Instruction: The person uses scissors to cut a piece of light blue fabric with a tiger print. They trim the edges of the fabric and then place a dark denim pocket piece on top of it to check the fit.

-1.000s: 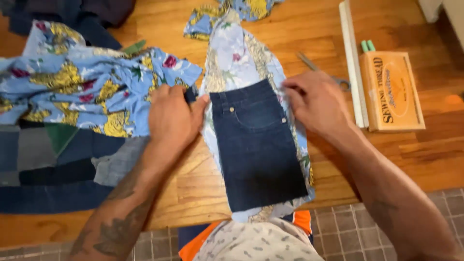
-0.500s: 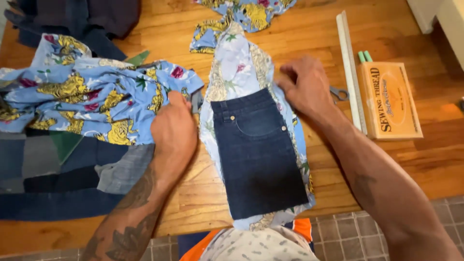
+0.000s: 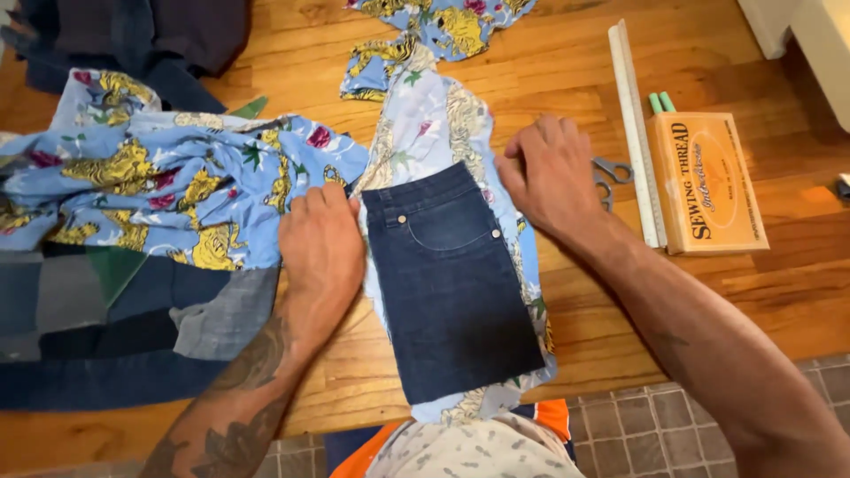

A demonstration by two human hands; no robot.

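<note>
While the left hand (image 3: 320,248) lies flat and unclenched on the floral cloth (image 3: 186,190) beside the dark denim panel (image 3: 452,283) mid-worktop (image 3: 575,327), the right hand (image 3: 551,173), equally loose-gripped, should smooth the printed strip (image 3: 434,115) outward, keeping edges aligned

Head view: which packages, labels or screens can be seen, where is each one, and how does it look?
Cardboard box: on the wooden table at the right, beside the long ruler; flat, rectangular, tan-orange, with dark print and an oval emblem on the lid.
No screens or signs are visible.
</note>
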